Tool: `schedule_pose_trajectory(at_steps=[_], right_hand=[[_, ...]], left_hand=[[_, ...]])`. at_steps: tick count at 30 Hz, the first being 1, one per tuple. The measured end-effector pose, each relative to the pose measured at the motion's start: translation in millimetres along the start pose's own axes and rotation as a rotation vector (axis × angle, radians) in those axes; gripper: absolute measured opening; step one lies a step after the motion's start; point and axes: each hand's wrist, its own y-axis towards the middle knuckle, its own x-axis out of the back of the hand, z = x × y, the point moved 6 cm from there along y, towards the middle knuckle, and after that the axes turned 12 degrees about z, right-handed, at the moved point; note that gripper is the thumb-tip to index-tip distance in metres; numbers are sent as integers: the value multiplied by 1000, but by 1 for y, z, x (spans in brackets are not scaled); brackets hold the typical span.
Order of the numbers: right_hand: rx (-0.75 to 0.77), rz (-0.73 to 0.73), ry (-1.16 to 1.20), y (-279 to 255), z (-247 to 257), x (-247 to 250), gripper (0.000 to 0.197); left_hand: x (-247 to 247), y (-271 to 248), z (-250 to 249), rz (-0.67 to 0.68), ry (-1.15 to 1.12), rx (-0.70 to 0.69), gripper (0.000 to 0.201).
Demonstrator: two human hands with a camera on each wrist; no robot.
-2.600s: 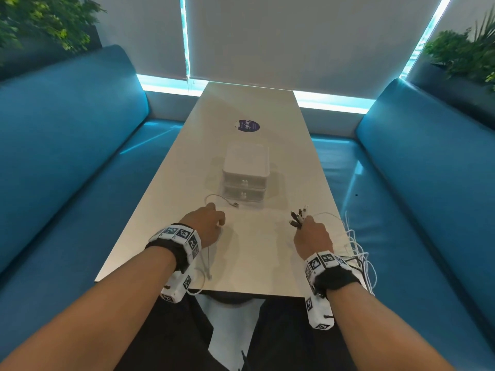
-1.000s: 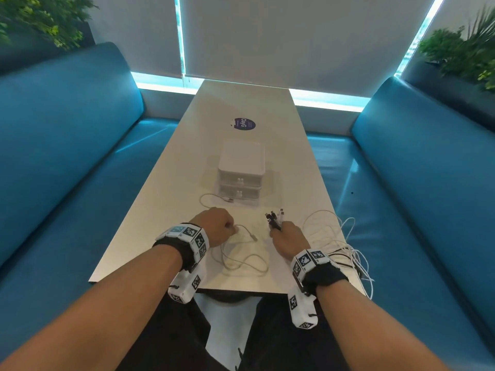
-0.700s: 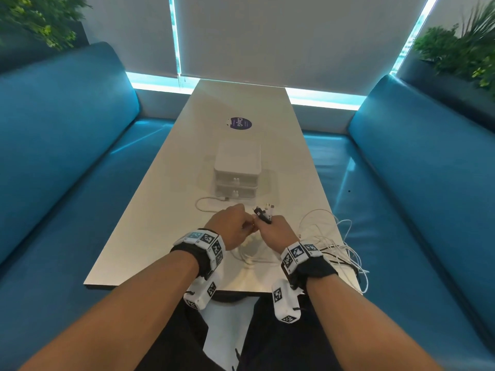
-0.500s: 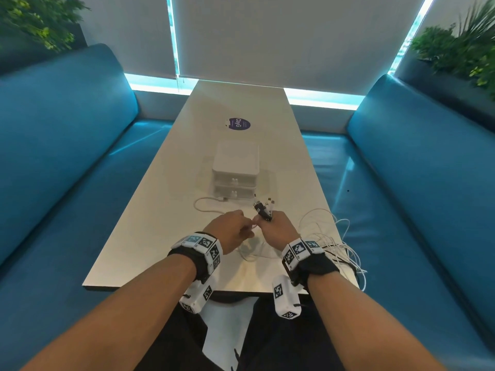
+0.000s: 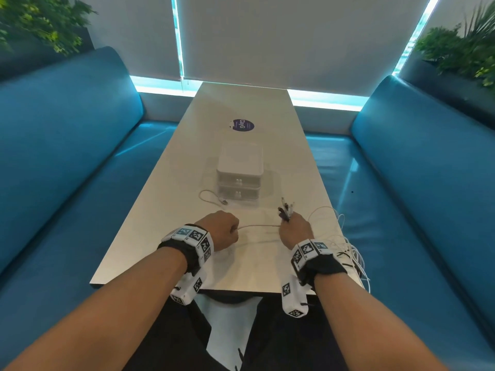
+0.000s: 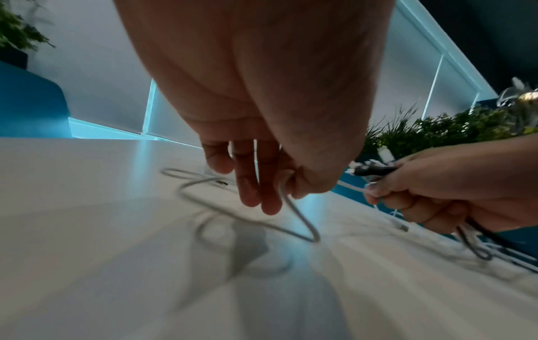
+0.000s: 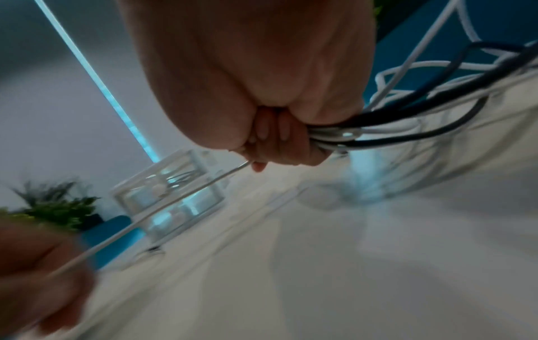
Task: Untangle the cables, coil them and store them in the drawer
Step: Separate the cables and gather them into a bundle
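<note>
At lower centre of the head view, the left hand (image 5: 222, 229) pinches a white cable (image 5: 258, 226) stretched taut to the right hand (image 5: 294, 231), whose fingers clamp the cable bundle (image 5: 285, 210), with the drawer unit (image 5: 239, 174) above them.

Both forearms reach forward over the near end of the table (image 5: 187, 183), each wrist wearing a black band with marker blocks. The left hand (image 5: 221, 229) is fisted knuckles-up, thumb and forefinger pinching a white cable (image 5: 258, 225). The right hand (image 5: 294, 228), well apart from it toward the table's right edge, is clenched around a cable bundle (image 7: 407, 124), plug ends sticking up.
</note>
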Motion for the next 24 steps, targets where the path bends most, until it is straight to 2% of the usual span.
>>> schedule_pose_trajectory(at_steps=[3, 5, 8, 11, 14, 19, 24], right_hand=[[-18, -57, 8, 1, -16, 15, 27], [23, -30, -10, 0, -15, 15, 28], [89, 56, 52, 2, -3, -1, 28], [169, 172, 178, 10, 5, -20, 12], [197, 208, 427, 7, 11, -25, 21], [219, 268, 645, -1, 18, -26, 28], [280, 214, 931, -4, 30, -11, 20]], left_hand=[[-6, -3, 22, 47, 11, 20, 26], [-9, -5, 19, 65, 57, -10, 32], [-13, -5, -12, 74, 345, -36, 35], [-23, -1, -37, 91, 521, -45, 37], [-27, 2, -44, 110, 515, -37, 36], [-28, 0, -29, 124, 458, 5, 33], [-30, 3, -22, 132, 394, -5, 32]])
